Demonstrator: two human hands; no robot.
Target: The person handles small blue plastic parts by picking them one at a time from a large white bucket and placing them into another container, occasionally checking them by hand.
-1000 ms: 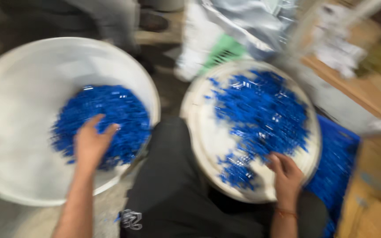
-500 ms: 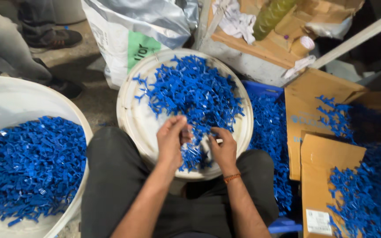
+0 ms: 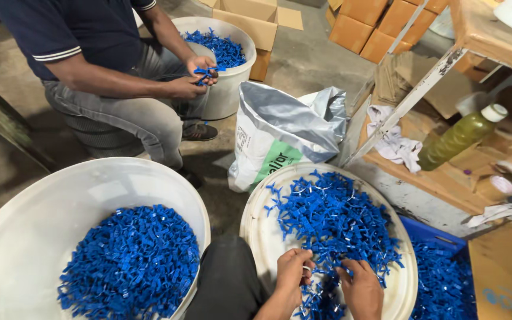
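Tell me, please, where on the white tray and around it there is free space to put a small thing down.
The white tray is bare along its left rim, beside the blue plastic pieces. The concrete floor between the silver bag and the big white tub is also free. It is crowded where the left hand and right hand dig in.

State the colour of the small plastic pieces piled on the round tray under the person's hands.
Bright blue: the plastic pieces on the white tray, clearest in the head view.
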